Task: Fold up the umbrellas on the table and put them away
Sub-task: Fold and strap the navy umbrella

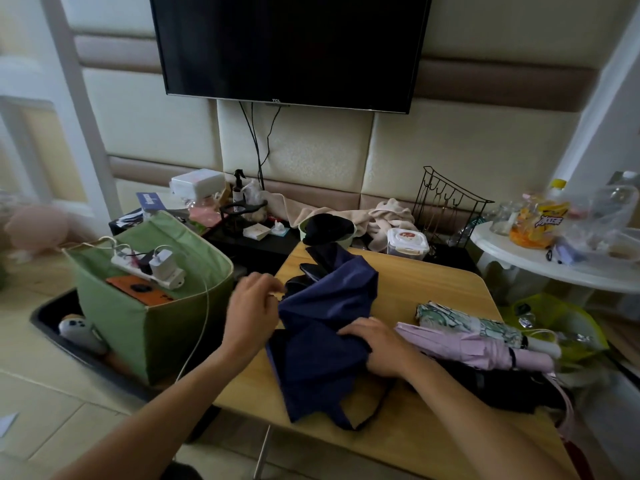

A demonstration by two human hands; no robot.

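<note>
left hand [251, 306] pinches navy umbrella [325, 327] fabric | right hand [375, 344] grips its bunched canopy

On the tabletop [408, 299], the left hand [251, 311] pinches the navy umbrella [325, 327] fabric while the right hand [375, 344] grips its bunched middle. Pink umbrella [474, 346] and patterned umbrella [471, 323] lie folded at the right edge.

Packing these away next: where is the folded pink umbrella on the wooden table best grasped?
Grip the folded pink umbrella round its pale handle at the right end, coming from above: it lies flat, and the handle is bare, firm and juts past the table edge.
</note>
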